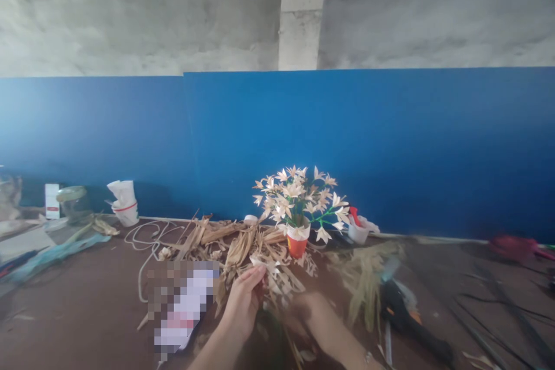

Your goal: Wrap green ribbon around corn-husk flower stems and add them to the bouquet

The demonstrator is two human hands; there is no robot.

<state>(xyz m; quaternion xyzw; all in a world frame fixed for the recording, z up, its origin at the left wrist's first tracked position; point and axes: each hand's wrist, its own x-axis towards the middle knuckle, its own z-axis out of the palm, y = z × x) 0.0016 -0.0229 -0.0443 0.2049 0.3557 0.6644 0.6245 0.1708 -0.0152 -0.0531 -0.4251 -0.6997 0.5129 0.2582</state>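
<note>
My left hand (247,296) is closed in a pinch, with thumb and fingertips together on a pale dried-husk flower (272,267). My right hand (311,311) is close by on the right, lower down, and motion smears its fingers. A thin stem-like strip (284,326) runs down between the two hands. Just beyond them stands a red and white cup (298,243) filled with cream husk flowers (292,189) on green stems. Loose dried husks (240,247) lie behind my left hand.
Left of my hands lies a blurred-out phone-like object (186,309); a white cable (142,260) loops behind it. A black-handled tool (411,324) and greenish fibres (366,277) lie to the right. White cups (125,212) and a small tub (359,232) stand before the blue partition (368,139).
</note>
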